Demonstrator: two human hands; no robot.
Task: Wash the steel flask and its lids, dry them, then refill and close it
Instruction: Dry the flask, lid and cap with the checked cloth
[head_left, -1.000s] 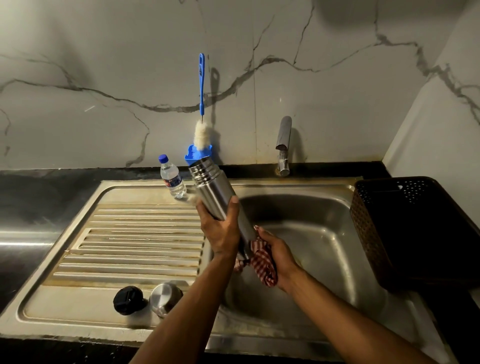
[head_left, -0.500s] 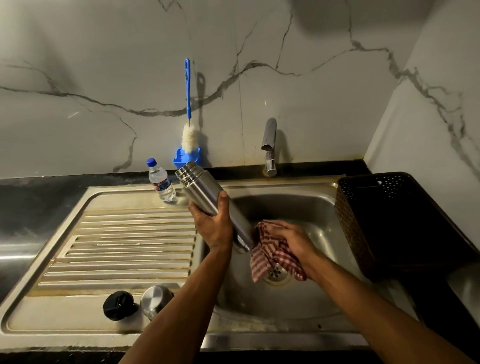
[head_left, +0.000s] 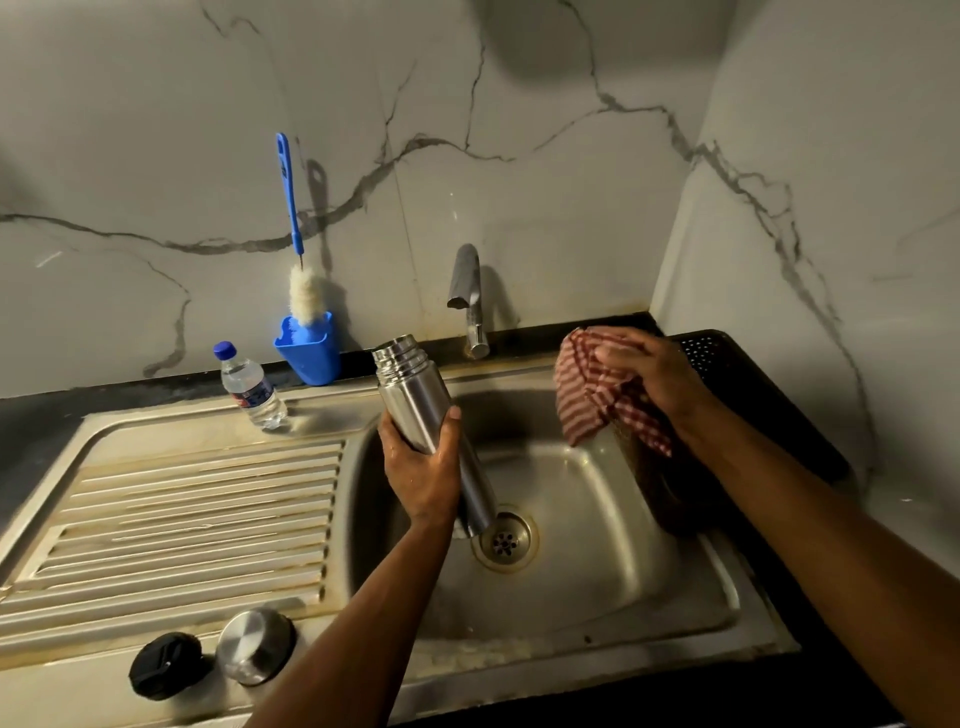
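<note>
- Two hands busy: left hand (head_left: 423, 467) wraps the steel flask (head_left: 431, 431) mid-body over the sink (head_left: 597, 597) — rigid, likely wet-slick.
- Right hand (head_left: 654, 374) clutches the soft checked cloth (head_left: 592, 395), right of the flask.

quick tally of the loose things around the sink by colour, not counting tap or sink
blue: 2, brush and cup
steel: 2, flask held by left hand, and steel lid
black: 2, black lid and basket
red checked: 1, cloth in right hand
clear: 1, water bottle
total: 8
</note>
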